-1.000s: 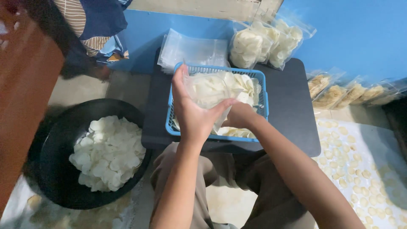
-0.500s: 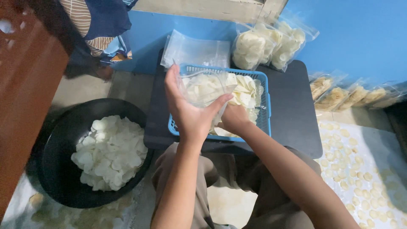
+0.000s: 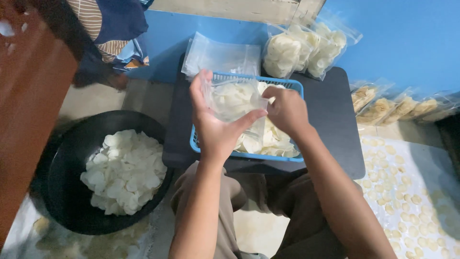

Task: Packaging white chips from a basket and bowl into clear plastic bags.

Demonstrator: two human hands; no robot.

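Far left of the blue basket (image 3: 293,85), down on the floor, sits my black basin (image 3: 62,192) with a heap of white crackers (image 3: 125,171) in it. Coming toward the basket, my left hand (image 3: 218,127) is raised just over the basket's left half, palm up, thumb and fingers closed around a small clear plastic bag (image 3: 234,100) that is partly filled with white chips. The bag hangs directly above the basket, not resting in it. My right hand (image 3: 286,110) is above the basket's right half, fingertips pinched together on the bag's upper right edge, nothing else in it. Loose chips (image 3: 268,139) lie in the basket beneath both hands.

Behind the basket, against the blue wall, lies a stack of empty clear bags (image 3: 221,55), and to its right two filled bags of chips (image 3: 306,48) lean upright. The basket itself stands on a dark low table (image 3: 335,129). Right of the table, more filled bags (image 3: 397,105) line the wall, and small round pieces are spread on a sheet (image 3: 412,192) on the floor.

To do this well, I judge the left hand should cradle the bag loosely so the chips do not crack, while the right keeps the mouth pulled taut and open. Holding it over the basket means any dropped chip lands back among the rest.
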